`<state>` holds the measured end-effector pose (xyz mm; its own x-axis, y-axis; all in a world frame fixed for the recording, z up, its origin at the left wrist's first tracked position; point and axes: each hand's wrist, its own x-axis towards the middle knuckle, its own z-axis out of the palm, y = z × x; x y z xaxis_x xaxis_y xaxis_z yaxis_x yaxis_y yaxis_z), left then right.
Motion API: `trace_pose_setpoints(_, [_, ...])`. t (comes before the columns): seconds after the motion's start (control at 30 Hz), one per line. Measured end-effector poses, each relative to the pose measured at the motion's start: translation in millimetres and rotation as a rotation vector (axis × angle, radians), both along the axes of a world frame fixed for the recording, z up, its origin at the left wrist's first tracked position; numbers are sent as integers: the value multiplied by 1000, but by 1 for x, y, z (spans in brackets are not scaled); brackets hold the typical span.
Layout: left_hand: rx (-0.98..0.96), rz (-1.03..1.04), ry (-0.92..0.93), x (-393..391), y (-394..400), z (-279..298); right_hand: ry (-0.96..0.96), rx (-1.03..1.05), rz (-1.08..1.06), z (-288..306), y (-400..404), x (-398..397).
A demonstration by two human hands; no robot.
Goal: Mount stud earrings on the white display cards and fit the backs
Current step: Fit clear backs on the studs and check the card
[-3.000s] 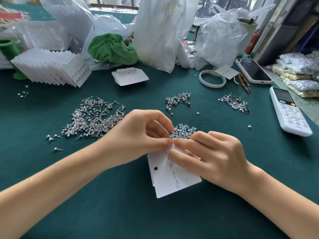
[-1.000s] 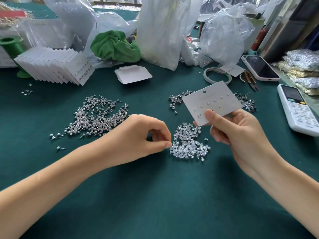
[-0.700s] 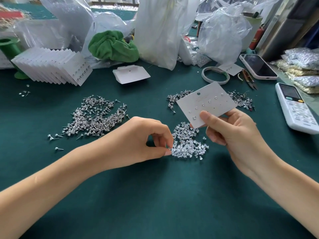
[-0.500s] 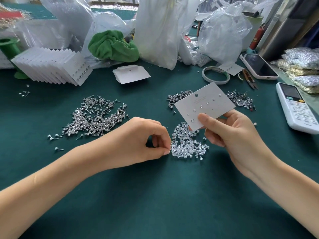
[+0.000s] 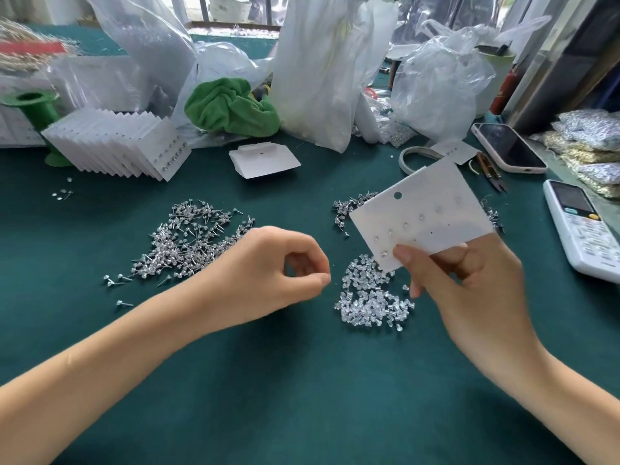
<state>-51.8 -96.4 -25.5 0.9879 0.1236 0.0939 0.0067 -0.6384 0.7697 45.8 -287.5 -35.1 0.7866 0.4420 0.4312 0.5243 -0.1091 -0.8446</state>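
One row of studs sits on the card we pinch aloft in our right hand, our left hand pinching by the backs, grasp unclear; finished cards stacked, loose studs remaining.

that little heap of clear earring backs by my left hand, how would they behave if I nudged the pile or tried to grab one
The clear backs look tiny and loose, so a nudge would probably scatter them; strays already lie at the heap's edge. They seem light, smooth plastic, likely slippery to pinch singly, as the left hand may be doing.
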Motion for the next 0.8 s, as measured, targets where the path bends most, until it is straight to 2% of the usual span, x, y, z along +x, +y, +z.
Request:
trace_pose_setpoints(0.07, [-213, 126, 5, 4, 5, 6, -304, -42, 62, 0, -3, 2])
trace_pose_setpoints(0.17, [-491, 207, 45, 6, 5, 10, -769, -140, 373, -5, -7, 4])
trace_pose_setpoints(0.23, [-559, 154, 71, 3, 0, 14, -974, -243, 413, -3, -6, 4])
trace_pose_setpoints(0.3, [-530, 75, 78, -1, -7, 16, -1100, -310, 399, -2, -4, 2])
trace_pose_setpoints(0.43, [-443, -22, 63, -6, -18, 15, -1166, -351, 389, -2, -3, 1])
trace_pose_setpoints(0.57, [-299, -22, 41, -6, -21, 11, -1178, -383, 357, -3, -2, 0])
trace_pose_setpoints(0.8, [-317, 13, 51, -5, -21, 5, -1182, -390, 302, -5, -2, 1])
